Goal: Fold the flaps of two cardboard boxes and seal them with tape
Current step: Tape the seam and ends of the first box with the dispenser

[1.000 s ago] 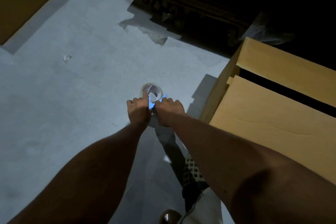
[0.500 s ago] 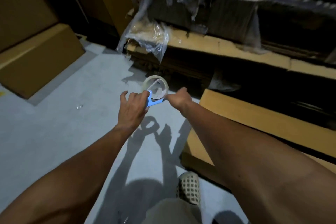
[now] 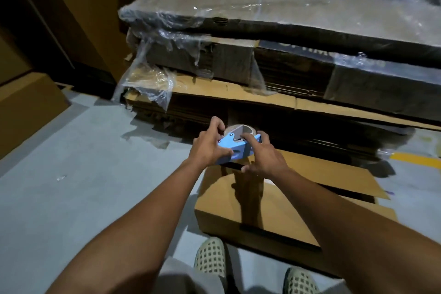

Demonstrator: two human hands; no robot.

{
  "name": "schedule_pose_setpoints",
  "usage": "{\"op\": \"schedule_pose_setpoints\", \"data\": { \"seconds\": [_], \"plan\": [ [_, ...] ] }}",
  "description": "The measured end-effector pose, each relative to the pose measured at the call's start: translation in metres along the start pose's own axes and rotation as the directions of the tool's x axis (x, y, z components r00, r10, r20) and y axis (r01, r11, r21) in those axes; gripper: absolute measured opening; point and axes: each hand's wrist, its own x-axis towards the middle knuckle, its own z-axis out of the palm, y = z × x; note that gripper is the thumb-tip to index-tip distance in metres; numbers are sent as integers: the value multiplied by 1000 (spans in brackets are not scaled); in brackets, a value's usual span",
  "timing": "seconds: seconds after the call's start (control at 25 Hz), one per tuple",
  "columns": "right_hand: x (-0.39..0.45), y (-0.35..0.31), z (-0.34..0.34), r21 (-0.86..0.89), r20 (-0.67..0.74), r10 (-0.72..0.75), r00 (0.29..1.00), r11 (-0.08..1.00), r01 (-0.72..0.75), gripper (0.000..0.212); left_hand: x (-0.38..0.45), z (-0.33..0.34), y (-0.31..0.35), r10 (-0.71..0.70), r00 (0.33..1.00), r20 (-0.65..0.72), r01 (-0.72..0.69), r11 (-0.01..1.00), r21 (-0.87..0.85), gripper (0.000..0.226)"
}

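Observation:
A blue tape dispenser [image 3: 235,149] with a roll of clear tape [image 3: 239,129] is held in the air by both hands. My left hand [image 3: 208,145] grips its left side and my right hand [image 3: 261,155] grips its right side, one finger on the roll. Directly below lies a brown cardboard box [image 3: 288,203] on the floor; its two top flaps are folded down, with a dark gap between them at the right. The hands and their shadow cover the box's left far corner.
A tall stack of flattened cardboard wrapped in clear plastic [image 3: 274,43] rises behind the box. Another brown box [image 3: 26,107] stands at the left. The grey floor [image 3: 78,174] spreads to the left. My two perforated shoes [image 3: 210,258] are at the bottom, close to the box.
The view has swung up and right from the floor toward the box and stack. Both hands have carried the dispenser from floor level to above the box's far left corner.

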Motion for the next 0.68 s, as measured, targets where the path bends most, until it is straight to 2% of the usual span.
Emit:
{"op": "schedule_pose_setpoints", "data": {
  "seconds": [0.08,0.2,0.24,0.32,0.4,0.48,0.52,0.6,0.68],
  "plan": [
    [-8,19,0,-199,-109,20,994,979,-41,87,4,20,10,-46,995,86,58,988,-141,67],
    [-19,46,2,-428,-187,-144,972,902,51,76,5,44,17,-74,983,166,120,951,-286,67],
    [-21,54,3,-413,-176,-179,968,906,93,74,4,48,17,-99,978,185,156,933,-323,64],
    [-22,65,3,-177,-133,-123,983,979,99,69,3,54,11,-188,959,212,262,872,-414,44],
    [-20,70,5,29,-88,-62,994,997,65,69,1,53,6,-277,907,316,416,704,-575,28],
    [-19,72,9,83,-60,-45,997,995,50,69,-2,51,1,-294,838,460,545,502,-672,30],
    [-18,73,11,99,-50,-40,998,994,45,69,-4,52,-1,-298,818,492,575,440,-690,29],
    [-16,74,14,129,-34,-30,999,991,34,69,-9,57,-4,-299,795,528,606,362,-708,26],
    [-14,74,16,158,-24,-21,999,987,25,68,-12,59,-3,-321,793,518,608,351,-712,22]
  ]
}}
